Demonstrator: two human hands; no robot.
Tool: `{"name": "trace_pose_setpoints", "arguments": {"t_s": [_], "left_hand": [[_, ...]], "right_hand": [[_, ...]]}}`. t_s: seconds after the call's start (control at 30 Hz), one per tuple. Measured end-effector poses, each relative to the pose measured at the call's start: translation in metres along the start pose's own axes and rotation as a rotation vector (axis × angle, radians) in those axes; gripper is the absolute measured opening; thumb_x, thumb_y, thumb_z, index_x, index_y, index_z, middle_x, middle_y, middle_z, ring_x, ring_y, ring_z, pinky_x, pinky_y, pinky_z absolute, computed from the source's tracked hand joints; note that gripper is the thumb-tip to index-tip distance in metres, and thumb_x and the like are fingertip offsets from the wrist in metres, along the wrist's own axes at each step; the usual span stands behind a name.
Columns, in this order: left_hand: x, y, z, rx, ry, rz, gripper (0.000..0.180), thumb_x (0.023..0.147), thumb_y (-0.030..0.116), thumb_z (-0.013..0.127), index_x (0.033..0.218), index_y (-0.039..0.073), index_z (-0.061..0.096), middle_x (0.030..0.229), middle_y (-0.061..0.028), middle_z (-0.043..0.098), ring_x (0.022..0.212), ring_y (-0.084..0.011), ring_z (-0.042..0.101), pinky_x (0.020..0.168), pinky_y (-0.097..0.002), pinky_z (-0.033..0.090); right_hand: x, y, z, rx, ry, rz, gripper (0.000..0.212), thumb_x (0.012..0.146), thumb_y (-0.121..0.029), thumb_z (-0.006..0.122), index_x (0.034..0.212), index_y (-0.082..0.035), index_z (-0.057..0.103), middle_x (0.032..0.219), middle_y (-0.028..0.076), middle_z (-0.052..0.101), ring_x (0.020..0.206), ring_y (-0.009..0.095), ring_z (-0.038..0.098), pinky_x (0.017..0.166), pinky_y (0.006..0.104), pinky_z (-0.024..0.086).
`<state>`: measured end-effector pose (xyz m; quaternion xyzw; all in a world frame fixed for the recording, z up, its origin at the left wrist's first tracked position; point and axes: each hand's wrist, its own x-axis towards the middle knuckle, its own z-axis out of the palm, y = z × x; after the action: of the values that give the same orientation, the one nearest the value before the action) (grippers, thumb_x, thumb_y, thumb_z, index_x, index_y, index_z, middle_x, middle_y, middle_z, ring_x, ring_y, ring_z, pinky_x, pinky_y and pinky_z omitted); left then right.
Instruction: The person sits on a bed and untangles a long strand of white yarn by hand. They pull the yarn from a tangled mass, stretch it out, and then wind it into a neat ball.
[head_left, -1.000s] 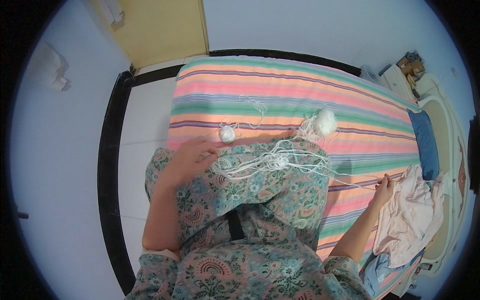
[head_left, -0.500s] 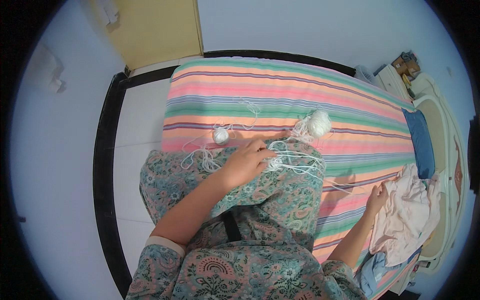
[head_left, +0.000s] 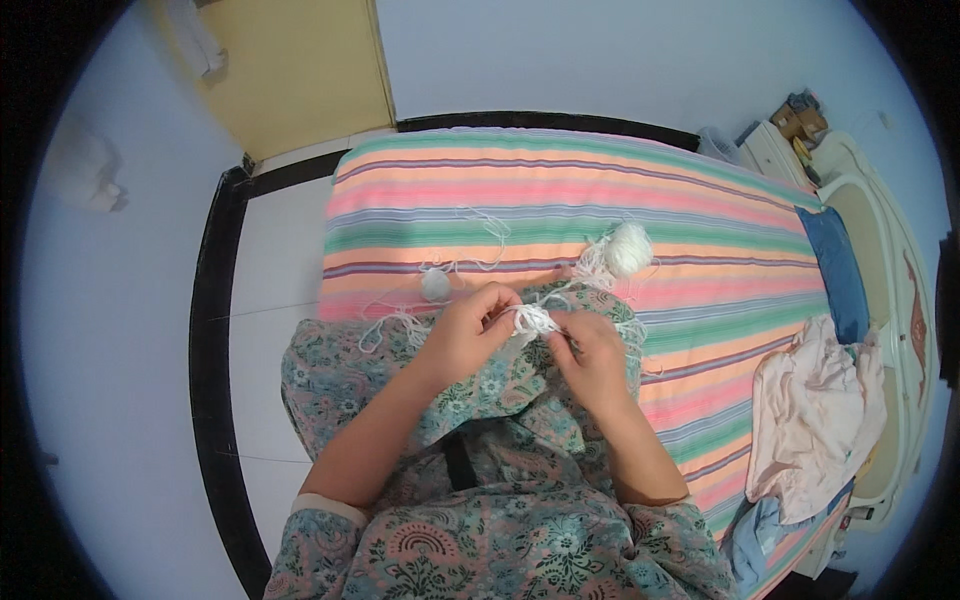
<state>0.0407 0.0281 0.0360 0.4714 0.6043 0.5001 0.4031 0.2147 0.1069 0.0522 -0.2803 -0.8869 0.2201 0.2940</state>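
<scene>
Over my lap, a tangled bunch of white yarn (head_left: 535,320) is held between both hands. My left hand (head_left: 470,335) pinches its left side with thumb and fingers. From the other side, my right hand (head_left: 592,355) grips it, fingers curled round the strands. Beyond my knees, a large white yarn ball (head_left: 629,250) rests on the striped bed with loose strands beside it. A smaller white yarn ball (head_left: 435,285) lies to the left, close to my knee. Loose strands (head_left: 400,325) trail over the left side of my lap.
The striped bedspread (head_left: 480,180) spreads ahead and to the right. A pale pink garment (head_left: 810,420) lies crumpled at the right, near a blue pillow (head_left: 838,270) by the cream headboard (head_left: 875,240). A white cabinet (head_left: 775,155) stands at the far right corner.
My right hand has come back from near the pink garment to the yarn over my lap and now grips it. The stretched strands on the right have slackened and gathered between my hands.
</scene>
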Motion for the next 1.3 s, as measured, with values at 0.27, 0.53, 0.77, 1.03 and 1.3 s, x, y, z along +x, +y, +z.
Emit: {"name": "trace_pose_setpoints", "arguments": {"t_s": [0.27, 0.53, 0.77, 1.03, 1.3], "left_hand": [[0.002, -0.01, -0.008, 0.38, 0.3, 0.125, 0.013, 0.084, 0.009, 0.055, 0.094, 0.004, 0.048, 0.078, -0.0102, 0.058, 0.068, -0.0199, 0.058, 0.059, -0.0297, 0.045], [0.004, 0.004, -0.006, -0.241, 0.208, 0.135, 0.009, 0.089, 0.008, 0.047, 0.096, 0.005, 0.041, 0.078, -0.0031, 0.056, 0.063, -0.0061, 0.048, 0.052, -0.0193, 0.037], [-0.005, 0.009, -0.002, -0.211, 0.164, 0.179, 0.01, 0.089, 0.007, 0.047, 0.096, 0.003, 0.041, 0.083, -0.0063, 0.056, 0.075, -0.0101, 0.052, 0.068, -0.0241, 0.042], [-0.018, -0.009, -0.03, -0.098, 0.333, 0.084, 0.013, 0.091, 0.01, 0.043, 0.103, 0.007, 0.044, 0.087, -0.0059, 0.056, 0.081, -0.0126, 0.051, 0.075, -0.0272, 0.042], [-0.049, 0.014, -0.063, 0.321, -0.475, 0.188, 0.025, 0.088, 0.016, 0.049, 0.112, 0.007, 0.052, 0.103, -0.0089, 0.055, 0.098, -0.0191, 0.051, 0.088, -0.0328, 0.04]], "right_hand": [[-0.006, -0.016, -0.031, -0.221, 0.066, -0.204, 0.019, 0.068, -0.009, 0.068, 0.086, -0.009, 0.063, 0.083, 0.004, 0.06, 0.08, 0.024, 0.056, 0.073, 0.0365, 0.044], [-0.005, -0.024, -0.022, 0.547, -0.172, 0.278, 0.019, 0.077, -0.013, 0.065, 0.093, -0.004, 0.06, 0.087, 0.006, 0.06, 0.085, 0.016, 0.057, 0.075, 0.0285, 0.045], [0.009, -0.013, 0.017, 0.762, -0.084, 0.429, 0.011, 0.082, -0.007, 0.06, 0.09, 0.0, 0.059, 0.075, 0.001, 0.059, 0.066, 0.007, 0.053, 0.062, 0.021, 0.045], [0.011, 0.012, 0.012, 1.322, 0.088, 0.762, 0.01, 0.086, -0.012, 0.055, 0.091, -0.004, 0.058, 0.083, 0.003, 0.06, 0.073, 0.01, 0.057, 0.064, 0.022, 0.049], [0.02, 0.018, 0.009, 1.568, 0.084, 0.842, 0.012, 0.087, -0.011, 0.05, 0.097, -0.004, 0.052, 0.089, 0.005, 0.06, 0.079, 0.014, 0.061, 0.068, 0.0229, 0.052]]}}
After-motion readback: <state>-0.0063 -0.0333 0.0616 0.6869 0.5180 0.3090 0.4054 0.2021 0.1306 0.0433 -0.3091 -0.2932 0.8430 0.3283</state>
